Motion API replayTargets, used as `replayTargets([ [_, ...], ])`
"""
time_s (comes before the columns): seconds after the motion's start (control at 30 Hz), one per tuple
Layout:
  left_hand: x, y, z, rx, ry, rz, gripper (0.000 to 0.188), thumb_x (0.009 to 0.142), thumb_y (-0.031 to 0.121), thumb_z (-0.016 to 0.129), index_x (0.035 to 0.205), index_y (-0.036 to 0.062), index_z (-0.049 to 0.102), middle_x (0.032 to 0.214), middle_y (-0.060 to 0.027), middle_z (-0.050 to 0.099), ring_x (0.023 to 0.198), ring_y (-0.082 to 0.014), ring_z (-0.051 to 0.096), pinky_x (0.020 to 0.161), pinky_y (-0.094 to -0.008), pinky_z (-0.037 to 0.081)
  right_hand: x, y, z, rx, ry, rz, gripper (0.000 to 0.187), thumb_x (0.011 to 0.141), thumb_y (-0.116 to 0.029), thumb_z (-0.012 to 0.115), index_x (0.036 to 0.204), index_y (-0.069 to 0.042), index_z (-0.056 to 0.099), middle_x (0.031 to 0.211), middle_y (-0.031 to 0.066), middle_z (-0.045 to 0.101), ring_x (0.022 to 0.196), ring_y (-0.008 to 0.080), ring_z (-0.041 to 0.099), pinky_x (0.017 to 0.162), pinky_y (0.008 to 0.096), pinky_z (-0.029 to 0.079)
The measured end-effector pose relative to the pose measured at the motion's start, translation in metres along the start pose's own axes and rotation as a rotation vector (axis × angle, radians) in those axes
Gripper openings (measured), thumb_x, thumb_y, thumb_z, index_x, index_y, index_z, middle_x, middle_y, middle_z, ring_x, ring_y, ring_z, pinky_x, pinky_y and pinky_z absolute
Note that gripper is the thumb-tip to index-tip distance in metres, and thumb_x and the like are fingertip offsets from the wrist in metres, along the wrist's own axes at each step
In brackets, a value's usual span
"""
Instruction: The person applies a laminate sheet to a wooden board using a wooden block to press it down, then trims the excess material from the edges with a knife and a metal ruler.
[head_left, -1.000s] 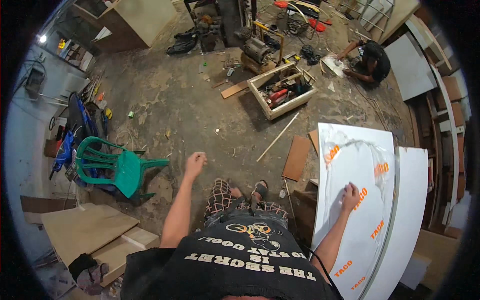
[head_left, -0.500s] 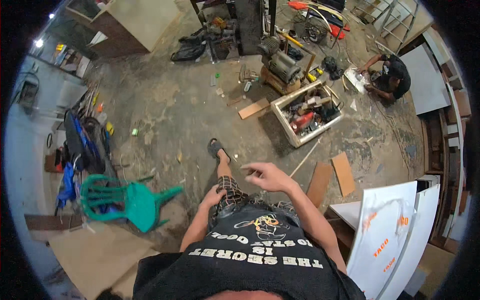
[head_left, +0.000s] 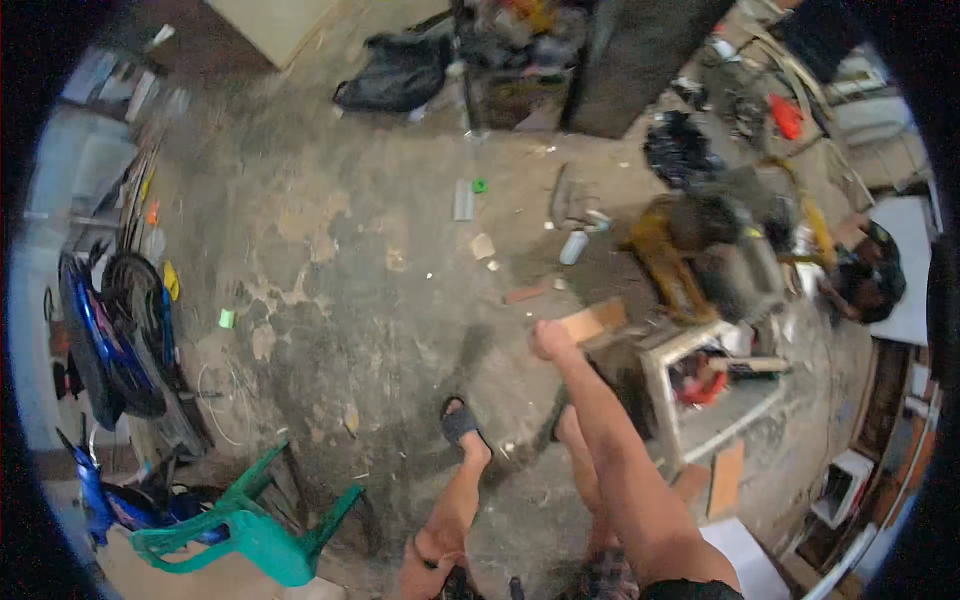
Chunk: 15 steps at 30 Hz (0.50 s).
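Note:
My right hand is stretched out ahead over the floor on a bare forearm. Its fingers look curled into a loose fist, somewhat blurred, and nothing shows in them. In the picture it overlaps the near end of a light wooden board lying on the concrete. Just right of that board stands a pale-framed box with a red thing and other odds and ends inside. My left hand is out of the picture. Below my arm, my left foot in a dark sandal is on the floor.
A green plastic chair lies tipped at lower left, near a blue motorbike. Ahead right, a blurred motor-driven machine stands on the floor. Beyond it a person crouches. A black bag and small scraps lie ahead.
The view has swung forward and leftward over the floor. My right hand has gone from before my body to stretched out ahead, and my left hand has left my thigh and the picture.

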<state>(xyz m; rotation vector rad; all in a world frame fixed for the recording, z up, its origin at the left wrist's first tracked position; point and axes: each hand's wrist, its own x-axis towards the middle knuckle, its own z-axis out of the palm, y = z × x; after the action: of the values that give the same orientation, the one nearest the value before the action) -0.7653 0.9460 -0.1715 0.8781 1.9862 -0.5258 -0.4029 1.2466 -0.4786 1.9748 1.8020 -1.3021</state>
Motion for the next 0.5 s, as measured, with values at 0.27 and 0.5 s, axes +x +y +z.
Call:
replayTargets([
  [0.27, 0.063, 0.118, -0.058, -0.069, 0.153, 0.233, 0.082, 0.077, 0.053, 0.073, 0.132, -0.0001, 0.044, 0.120, -0.0209, 0.059, 0.108, -0.0326, 0.059, 0.093, -0.0446, 0.046, 0.149, 0.086, 0.007, -0.223, 0.372, -0.054, 0.047, 0.087, -0.031, 0.069, 0.127, -0.009, 0.057, 0.114, 0.0110, 0.058, 0.119, 0.0289, 0.054, 0.103, 0.0470, 0.041],
  [0.5, 0.078, 0.165, -0.123, 0.017, 0.129, 0.436, 0.071, 0.077, 0.049, 0.072, 0.123, 0.0001, 0.047, 0.111, -0.0192, 0.058, 0.100, -0.0313, 0.058, 0.087, -0.0444, 0.045, 0.010, 0.005, -0.001, 0.329, 0.271, 0.073, 0.059, 0.088, -0.045, 0.063, 0.131, -0.005, 0.054, 0.118, 0.0143, 0.060, 0.118, 0.0301, 0.055, 0.100, 0.0460, 0.043],
])
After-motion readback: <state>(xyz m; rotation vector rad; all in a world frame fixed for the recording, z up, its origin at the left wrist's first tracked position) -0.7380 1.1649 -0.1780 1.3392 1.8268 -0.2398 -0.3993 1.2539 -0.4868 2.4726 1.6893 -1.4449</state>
